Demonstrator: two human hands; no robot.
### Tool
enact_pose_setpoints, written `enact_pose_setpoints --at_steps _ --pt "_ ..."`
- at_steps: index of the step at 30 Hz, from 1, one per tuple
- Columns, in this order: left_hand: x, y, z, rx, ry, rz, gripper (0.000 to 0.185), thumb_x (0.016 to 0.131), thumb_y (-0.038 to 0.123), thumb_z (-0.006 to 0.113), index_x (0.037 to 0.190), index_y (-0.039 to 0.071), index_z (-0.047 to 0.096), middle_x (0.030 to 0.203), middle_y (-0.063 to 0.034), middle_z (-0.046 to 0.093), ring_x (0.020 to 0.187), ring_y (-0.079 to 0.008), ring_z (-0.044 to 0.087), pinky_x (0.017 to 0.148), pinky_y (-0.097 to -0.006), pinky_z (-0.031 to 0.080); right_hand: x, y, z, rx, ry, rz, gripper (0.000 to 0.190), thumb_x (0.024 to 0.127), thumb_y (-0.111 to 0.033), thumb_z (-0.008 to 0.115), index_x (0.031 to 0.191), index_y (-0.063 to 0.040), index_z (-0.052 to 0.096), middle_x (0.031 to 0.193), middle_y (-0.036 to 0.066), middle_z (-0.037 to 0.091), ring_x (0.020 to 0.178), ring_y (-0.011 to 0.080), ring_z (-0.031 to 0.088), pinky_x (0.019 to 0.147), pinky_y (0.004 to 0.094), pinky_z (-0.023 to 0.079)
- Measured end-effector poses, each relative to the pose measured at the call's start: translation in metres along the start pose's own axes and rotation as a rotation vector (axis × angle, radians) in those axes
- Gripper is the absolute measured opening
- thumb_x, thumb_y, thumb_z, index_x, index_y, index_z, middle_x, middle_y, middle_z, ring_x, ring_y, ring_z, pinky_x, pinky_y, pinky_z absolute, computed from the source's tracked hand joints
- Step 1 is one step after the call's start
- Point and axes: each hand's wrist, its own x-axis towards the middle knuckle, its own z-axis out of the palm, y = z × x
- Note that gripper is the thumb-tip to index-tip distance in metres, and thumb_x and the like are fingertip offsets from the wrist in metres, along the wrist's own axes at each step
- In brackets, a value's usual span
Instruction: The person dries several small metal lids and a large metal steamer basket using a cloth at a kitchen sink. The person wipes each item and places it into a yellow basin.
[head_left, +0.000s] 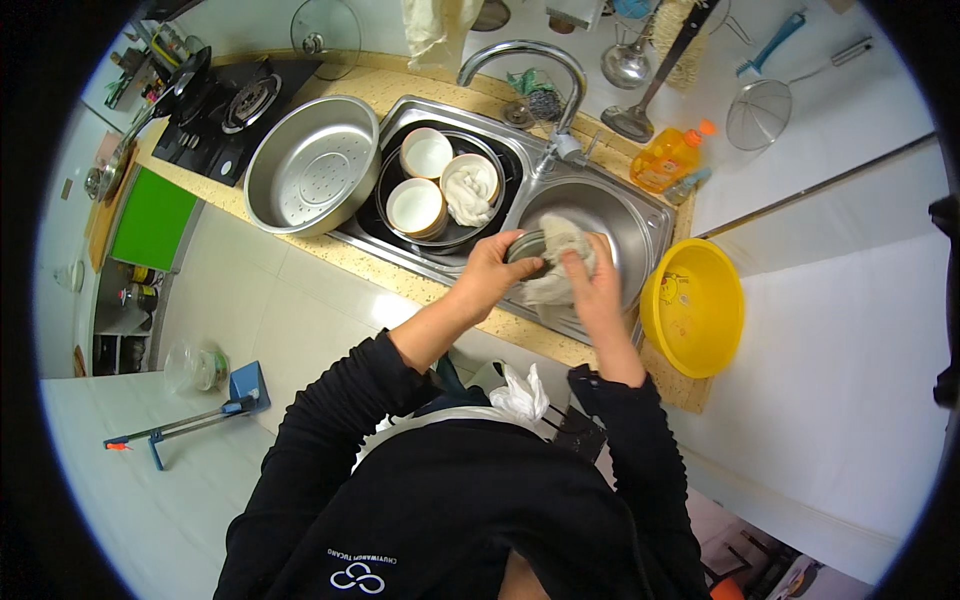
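Note:
Over the right-hand sink basin, my left hand grips the edge of a round greyish dish or lid. My right hand presses a pale, fuzzy cloth against it, hiding much of the round piece. Left of my hands, stacked white bowls with brown rims sit in a round metal pan over the dark left basin. A crumpled white cloth lies partly in one bowl. Above the basins arches a chrome faucet.
A perforated metal steamer pot stands at the sink's left, near a black gas hob. To the right is a yellow plastic basin. An orange soap bottle stands by the wall, where a ladle and a wire strainer hang.

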Motion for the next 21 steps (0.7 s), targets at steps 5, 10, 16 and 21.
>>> enact_pose_setpoints --at_steps 5,10,16,21 --pt "0.011 -0.006 0.022 0.324 0.074 0.08 0.022 0.083 -0.002 0.058 0.105 -0.002 0.058 0.089 -0.0016 0.062 0.076 -0.0055 0.052 0.065 -0.0207 0.044 0.002 0.013 0.011 -0.296 0.071 -0.251 0.028 0.081 -0.021 0.066 0.102 -0.004 0.058 0.101 0.011 0.049 0.097 0.0282 0.046 0.087 0.0367 0.037" --pt "0.017 -0.01 0.026 0.369 0.039 0.11 0.021 0.083 -0.002 0.055 0.104 -0.002 0.056 0.089 -0.0028 0.061 0.076 -0.006 0.053 0.065 -0.0205 0.044 0.0 0.012 0.009 -0.482 0.051 -0.392 0.028 0.075 -0.02 0.071 0.096 -0.006 0.061 0.103 0.011 0.049 0.098 0.0311 0.043 0.087 0.0392 0.036" --pt "0.029 0.005 0.041 0.299 0.083 0.163 0.015 0.086 0.0 0.057 0.1 0.0 0.058 0.084 0.0011 0.059 0.074 -0.004 0.05 0.065 -0.0208 0.043 0.02 0.016 -0.004 0.029 0.134 0.04 0.029 0.092 -0.022 0.057 0.114 -0.004 0.05 0.11 0.002 0.053 0.099 0.0134 0.051 0.086 0.0268 0.042" --pt "0.036 0.02 0.065 -0.069 0.116 0.236 0.011 0.087 0.003 0.059 0.097 0.003 0.057 0.086 0.0022 0.059 0.079 -0.0047 0.05 0.07 -0.0212 0.041 0.024 0.008 -0.006 0.722 0.197 0.328 0.034 0.094 -0.027 0.054 0.123 -0.012 0.046 0.114 0.001 0.054 0.104 0.0124 0.052 0.088 0.03 0.044"
